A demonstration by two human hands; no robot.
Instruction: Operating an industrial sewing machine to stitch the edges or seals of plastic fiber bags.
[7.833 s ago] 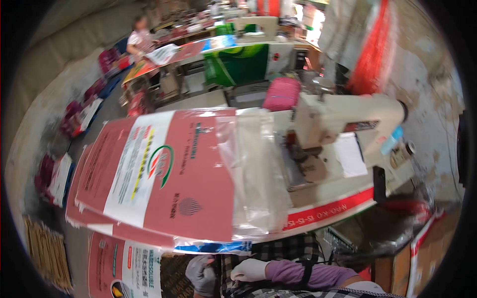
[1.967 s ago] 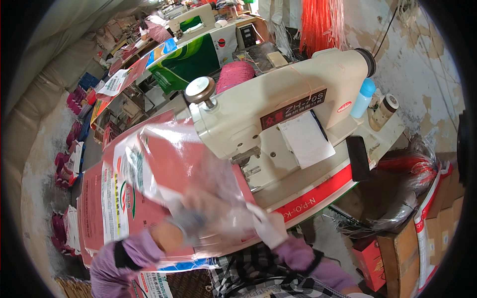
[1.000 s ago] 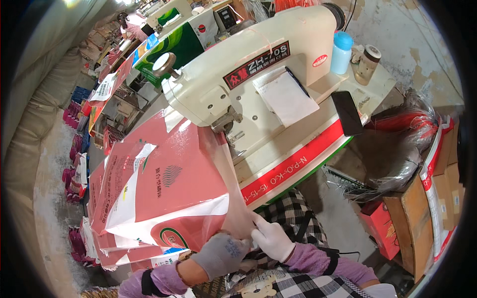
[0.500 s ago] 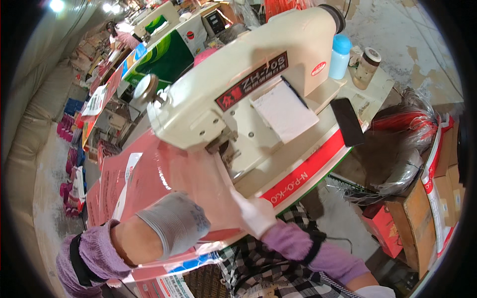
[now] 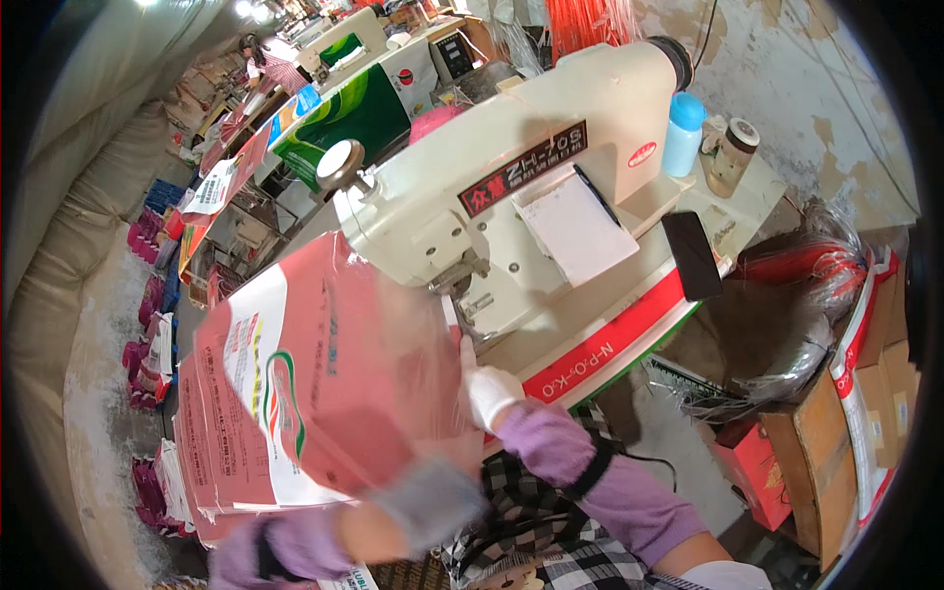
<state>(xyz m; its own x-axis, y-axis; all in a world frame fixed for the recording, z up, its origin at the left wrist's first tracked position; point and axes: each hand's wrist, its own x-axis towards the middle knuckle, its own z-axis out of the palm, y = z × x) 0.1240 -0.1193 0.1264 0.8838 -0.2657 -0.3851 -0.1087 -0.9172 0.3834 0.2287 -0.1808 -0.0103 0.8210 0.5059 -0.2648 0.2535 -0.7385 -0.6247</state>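
Grip: our right hand (image 5: 489, 391), in a white glove, lies closed against the right edge of the pink printed bag (image 5: 315, 393), fingers pointing up toward the needle area of the sewing machine (image 5: 511, 197); how firmly it pinches the bag we cannot tell, since the bag hides part of the fingers. Our left hand (image 5: 433, 501) is blurred, wrapped in a grey glove or cuff, and sits at the lower edge of the same bag; whether it is closed on it we cannot tell.

Item: pink printed bag, with a white panel and a green and red mark, tilted and lifted above the stack of similar pink bags (image 5: 221, 472) at the left end of the bench (image 5: 629, 334). Its upper right corner is just beside the machine's presser foot.

Bench, right end: a blue bottle (image 5: 682, 133) and a small jar with a dark lid (image 5: 733, 155) stand side by side near the far corner; a black phone (image 5: 692, 254) lies near the front edge. A white notepad (image 5: 575, 226) rests on the machine's arm.

Beyond the bench: a green and white bag (image 5: 354, 108) on another table; cardboard boxes (image 5: 846, 413) on the floor at right.
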